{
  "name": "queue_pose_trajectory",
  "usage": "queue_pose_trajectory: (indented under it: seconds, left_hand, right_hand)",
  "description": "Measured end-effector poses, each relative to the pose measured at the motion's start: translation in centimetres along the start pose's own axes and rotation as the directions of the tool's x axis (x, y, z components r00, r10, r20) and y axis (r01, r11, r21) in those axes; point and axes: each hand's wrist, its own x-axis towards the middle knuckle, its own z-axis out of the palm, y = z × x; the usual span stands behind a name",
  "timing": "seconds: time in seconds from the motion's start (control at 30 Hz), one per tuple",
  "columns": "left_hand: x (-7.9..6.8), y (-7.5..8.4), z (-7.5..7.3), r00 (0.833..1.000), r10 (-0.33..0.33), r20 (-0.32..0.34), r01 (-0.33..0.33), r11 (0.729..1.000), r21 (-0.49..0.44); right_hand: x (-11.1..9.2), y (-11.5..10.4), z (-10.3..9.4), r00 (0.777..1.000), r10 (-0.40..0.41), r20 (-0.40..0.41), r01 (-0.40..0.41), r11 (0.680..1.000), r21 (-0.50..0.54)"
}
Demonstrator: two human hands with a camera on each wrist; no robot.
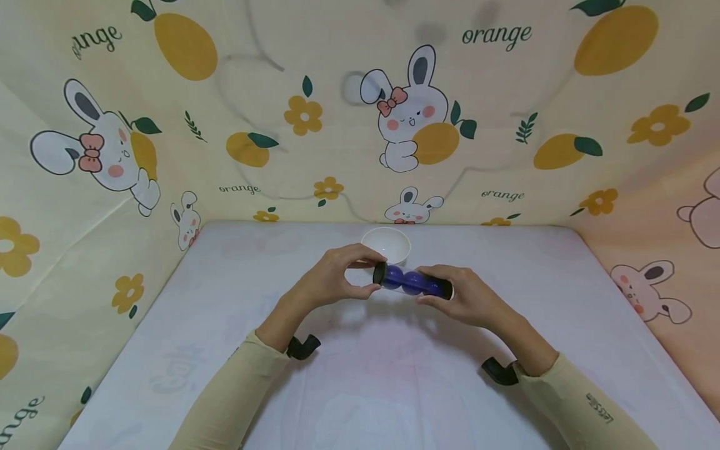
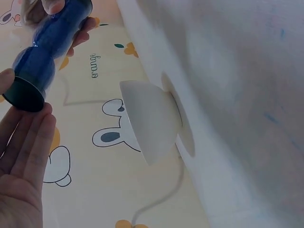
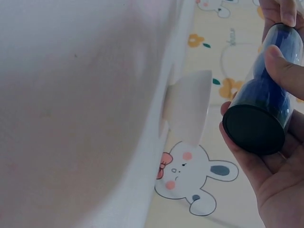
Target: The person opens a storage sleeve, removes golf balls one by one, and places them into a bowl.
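Stretching lengthwise from left to right, the clear tube (image 1: 412, 283) bridges the left hand (image 1: 337, 275) and right hand (image 1: 469, 298). The left fingers pinch its dark left cap (image 1: 379, 274); the right fingers grip the other end.

The left forearm (image 1: 222, 403) and right forearm (image 1: 579, 394), in beige sleeves (image 1: 250, 362), slant inward from the lower edge, bare wrists (image 1: 285, 315) showing past the cuffs. The left hand (image 1: 332, 277) pinches, thumb (image 1: 364, 291) below and fingers (image 1: 357, 252) above in the head view. The right hand (image 1: 471, 297) grips, thumb opposite bent fingers. Both hands face each other, slightly apart.
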Motion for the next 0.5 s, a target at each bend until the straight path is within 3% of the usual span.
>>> queue_pose_trajectory:
  seconds: [0.3,0.5]
  left_hand:
    - [-0.09,-0.12,-0.23,0.999,-0.038,0.022,0.039,0.999,-0.021]
    - [-0.03,-0.33,-0.07,1.0,-0.001,-0.015,0.001,1.0,-0.003]
  right_hand:
    - [-0.07,-0.06,-0.06,1.0,0.019,0.018,-0.019,1.0,-0.006]
    - [-0.02,-0.17,0.05,0.999,0.023,-0.025,-0.024,0.999,-0.041]
